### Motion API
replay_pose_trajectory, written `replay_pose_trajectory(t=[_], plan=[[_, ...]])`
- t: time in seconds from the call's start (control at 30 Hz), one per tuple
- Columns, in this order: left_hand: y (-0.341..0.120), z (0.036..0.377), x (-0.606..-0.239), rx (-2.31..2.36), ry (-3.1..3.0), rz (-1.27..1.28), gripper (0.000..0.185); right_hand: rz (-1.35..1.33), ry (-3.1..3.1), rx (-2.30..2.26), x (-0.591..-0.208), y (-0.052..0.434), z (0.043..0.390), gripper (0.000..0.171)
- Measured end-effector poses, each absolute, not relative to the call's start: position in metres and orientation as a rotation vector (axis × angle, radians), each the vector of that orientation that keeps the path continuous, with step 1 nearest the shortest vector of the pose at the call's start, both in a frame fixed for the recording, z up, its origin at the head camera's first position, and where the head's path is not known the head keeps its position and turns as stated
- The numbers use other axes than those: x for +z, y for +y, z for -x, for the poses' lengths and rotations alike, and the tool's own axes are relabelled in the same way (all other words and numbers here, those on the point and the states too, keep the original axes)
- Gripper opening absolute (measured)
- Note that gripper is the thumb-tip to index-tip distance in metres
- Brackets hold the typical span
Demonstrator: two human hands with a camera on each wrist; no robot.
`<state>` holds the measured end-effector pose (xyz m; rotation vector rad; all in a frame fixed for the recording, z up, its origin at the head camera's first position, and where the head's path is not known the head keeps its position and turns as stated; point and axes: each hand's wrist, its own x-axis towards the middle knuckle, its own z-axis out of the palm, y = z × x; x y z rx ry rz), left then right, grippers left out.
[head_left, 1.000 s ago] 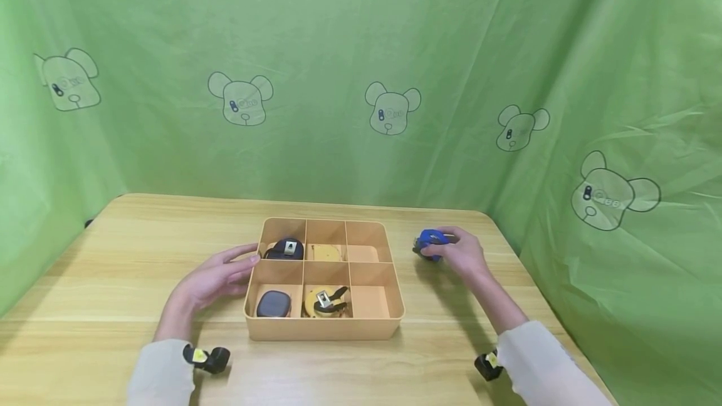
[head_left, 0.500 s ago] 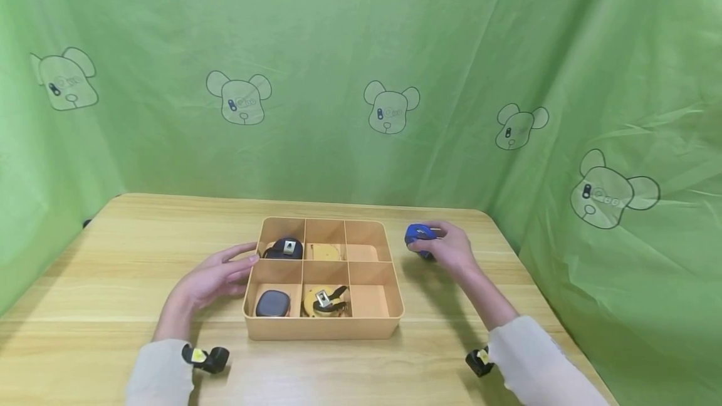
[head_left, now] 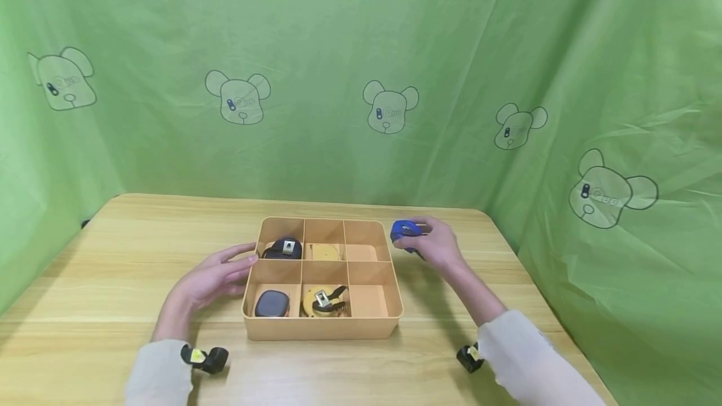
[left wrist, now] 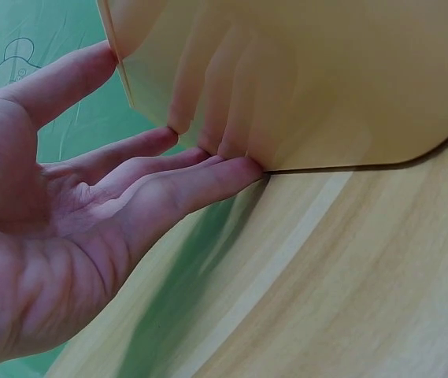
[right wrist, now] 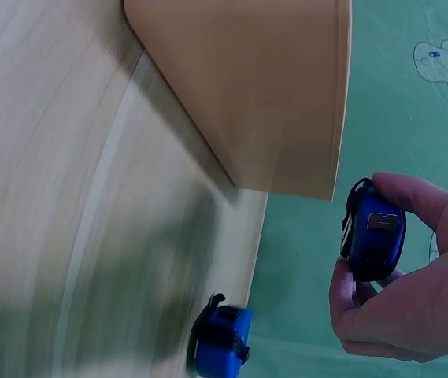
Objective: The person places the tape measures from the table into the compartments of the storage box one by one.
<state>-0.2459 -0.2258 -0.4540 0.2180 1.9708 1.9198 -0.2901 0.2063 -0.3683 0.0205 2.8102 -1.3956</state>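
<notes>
My right hand (head_left: 437, 244) pinches a blue tape measure (head_left: 404, 234) between thumb and fingers, held up just right of the box's back right corner. In the right wrist view this tape measure (right wrist: 377, 234) shows its metal end hook. The orange divided box (head_left: 324, 329) sits mid-table. My left hand (head_left: 217, 277) lies along its left side, thumb at the rim and straight fingertips (left wrist: 243, 169) against the wall. Inside are a black tape measure (head_left: 276, 249) and a yellow item (head_left: 325, 252) at the back, and a dark rounded case (head_left: 272, 303) and a yellow-and-black tape measure (head_left: 318, 301) in front.
A second blue tape measure (right wrist: 222, 342) lies on the table in the right wrist view; my right hand hides it in the head view. Green curtains (head_left: 316, 161) stand behind the wooden table (head_left: 141, 230) and along both sides.
My right hand has carried the blue tape measure left and slightly up toward the box. The left hand and the box stay in place.
</notes>
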Motion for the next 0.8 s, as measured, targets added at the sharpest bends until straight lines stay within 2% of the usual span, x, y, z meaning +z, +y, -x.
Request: replay_pose_trajectory(t=[0.8], plan=[[-0.227, 0.245, -0.453, 1.903, 1.979, -0.239, 0.075, 0.055, 2.830, -1.344, -0.363, 0.169, 0.292, 0.065]])
